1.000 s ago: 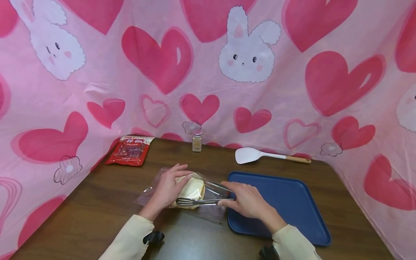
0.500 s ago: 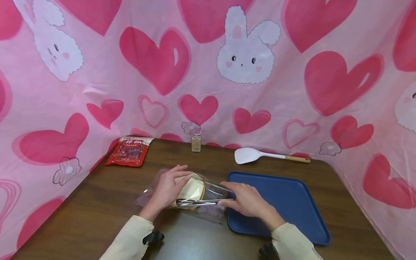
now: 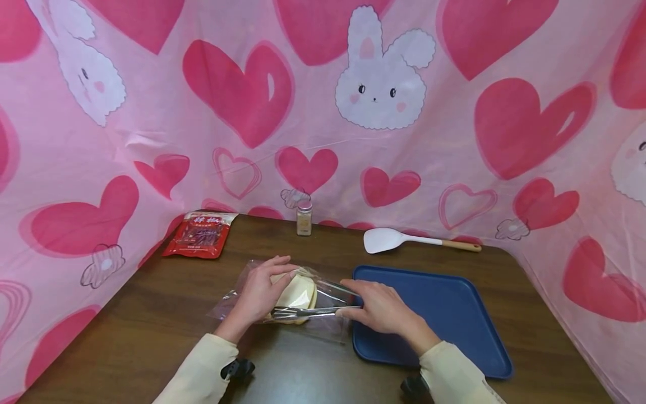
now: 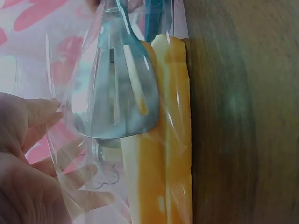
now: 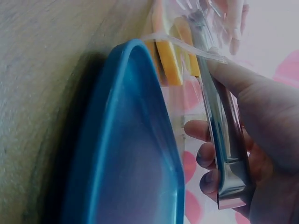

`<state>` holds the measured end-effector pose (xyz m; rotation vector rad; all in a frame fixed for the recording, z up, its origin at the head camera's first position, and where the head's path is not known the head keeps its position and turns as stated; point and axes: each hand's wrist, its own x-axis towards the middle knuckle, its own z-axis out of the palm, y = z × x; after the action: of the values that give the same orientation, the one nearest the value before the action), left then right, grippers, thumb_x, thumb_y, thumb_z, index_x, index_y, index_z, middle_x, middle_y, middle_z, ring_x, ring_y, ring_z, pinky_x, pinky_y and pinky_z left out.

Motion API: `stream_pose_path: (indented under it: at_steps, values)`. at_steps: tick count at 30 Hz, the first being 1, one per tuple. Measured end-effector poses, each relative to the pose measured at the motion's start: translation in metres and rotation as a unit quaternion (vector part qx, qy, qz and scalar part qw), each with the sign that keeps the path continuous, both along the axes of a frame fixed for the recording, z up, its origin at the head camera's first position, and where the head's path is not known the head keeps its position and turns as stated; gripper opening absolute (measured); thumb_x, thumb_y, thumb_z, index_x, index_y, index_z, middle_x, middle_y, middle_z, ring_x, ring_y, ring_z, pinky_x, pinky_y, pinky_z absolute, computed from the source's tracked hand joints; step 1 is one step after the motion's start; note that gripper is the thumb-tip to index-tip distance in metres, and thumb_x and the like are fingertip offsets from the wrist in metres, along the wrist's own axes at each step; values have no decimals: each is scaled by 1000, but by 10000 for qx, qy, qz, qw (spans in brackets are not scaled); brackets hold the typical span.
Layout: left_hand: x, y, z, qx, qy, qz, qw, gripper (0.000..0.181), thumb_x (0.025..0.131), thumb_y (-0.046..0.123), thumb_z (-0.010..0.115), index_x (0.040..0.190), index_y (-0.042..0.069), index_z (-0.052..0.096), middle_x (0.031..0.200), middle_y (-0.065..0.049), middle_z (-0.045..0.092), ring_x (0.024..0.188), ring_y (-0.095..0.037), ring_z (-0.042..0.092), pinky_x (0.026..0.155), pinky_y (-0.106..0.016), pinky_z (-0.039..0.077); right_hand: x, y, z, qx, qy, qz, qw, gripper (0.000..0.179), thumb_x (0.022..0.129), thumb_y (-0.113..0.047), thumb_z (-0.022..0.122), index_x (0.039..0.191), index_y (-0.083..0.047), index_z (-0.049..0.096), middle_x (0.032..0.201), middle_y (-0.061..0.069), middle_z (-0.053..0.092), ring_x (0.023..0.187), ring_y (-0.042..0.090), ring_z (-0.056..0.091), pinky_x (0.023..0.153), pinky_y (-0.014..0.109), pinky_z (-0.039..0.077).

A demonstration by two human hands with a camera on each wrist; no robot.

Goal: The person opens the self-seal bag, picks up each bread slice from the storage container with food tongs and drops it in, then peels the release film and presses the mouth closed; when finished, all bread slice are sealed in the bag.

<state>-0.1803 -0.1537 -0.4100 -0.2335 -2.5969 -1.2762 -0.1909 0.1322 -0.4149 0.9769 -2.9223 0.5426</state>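
Right beside the blue tray [image 3: 439, 314], metal tongs [image 3: 314, 312] run roughly sideways, slotted end pointing left toward the bread slices [image 3: 299, 290]. Those slices sit inside a clear bag [image 3: 330, 328], and the bag's edge crosses the tongs. Right hand [image 3: 379, 307] has thumb and fingers wrapped round the tongs; left hand [image 3: 258, 292] rests on the bag, fingers pretty straight.

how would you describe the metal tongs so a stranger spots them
On the brown table, find the blue tray. Over its left edge, a right hand grips tongs that reach into a clear bag of bread. They are shiny metal with a slotted end, unlike the white, wooden-handled spatula.
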Motion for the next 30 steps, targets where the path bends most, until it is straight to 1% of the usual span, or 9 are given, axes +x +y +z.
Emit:
stream_pose_path:
  at_steps: [4,7,9,15,17,21,24,30]
  values:
    - [0,0,0,45,-50,-21,10000,20,97,14,76,115,10,83,143,-15,68,143,-40,56,119,-62,41,-1,-1,0,77,-137,18,9999,71,93,-61,72,146,-14,63,128,6,75,114,27,72,84,51,60]
    - [0,0,-1,55,-142,-44,9999,20,98,14,76,116,10,82,144,-15,68,143,-41,56,119,-63,41,-1,-2,1,131,-289,3,9995,71,94,-60,72,147,-13,61,122,3,76,113,26,71,85,50,60]
    - [0,-1,-2,34,-151,-45,9999,20,98,15,76,116,11,82,143,-15,68,141,-41,57,117,-63,43,-1,-3,1,148,-313,-8,9994,71,94,-60,72,146,-13,62,117,1,76,111,25,71,84,50,60]
    - [0,-2,-5,-31,10,-118,9999,20,96,14,77,116,11,82,139,-17,70,134,-42,63,113,-61,47,0,-3,5,183,-226,-65,9996,71,91,-62,75,143,-14,64,110,-1,74,102,21,70,75,45,58]
    - [-1,-2,-6,-63,81,-174,9998,21,97,13,76,116,11,82,138,-18,70,133,-42,63,112,-62,48,0,-2,6,177,-213,-94,9996,72,90,-62,75,143,-14,65,109,-1,74,101,21,70,75,44,57]
    - [-1,-2,-7,-184,25,-254,9995,22,97,14,77,118,11,81,139,-18,70,134,-42,63,113,-62,47,1,0,8,123,-213,-130,9996,74,89,-61,77,143,-12,65,123,5,76,112,27,72,82,50,60]
    - [0,-1,-7,-336,-105,-286,9990,24,96,15,78,119,13,81,141,-17,69,135,-41,62,114,-62,46,2,1,10,107,-209,-159,9996,74,89,-60,78,143,-12,65,134,8,74,120,31,71,87,55,60]
    - [1,0,-6,-471,-228,-333,9981,24,94,15,79,119,14,81,142,-18,68,136,-43,60,115,-65,44,6,10,15,63,-319,-221,9992,74,89,-61,77,143,-13,65,138,8,72,124,31,70,93,57,59]
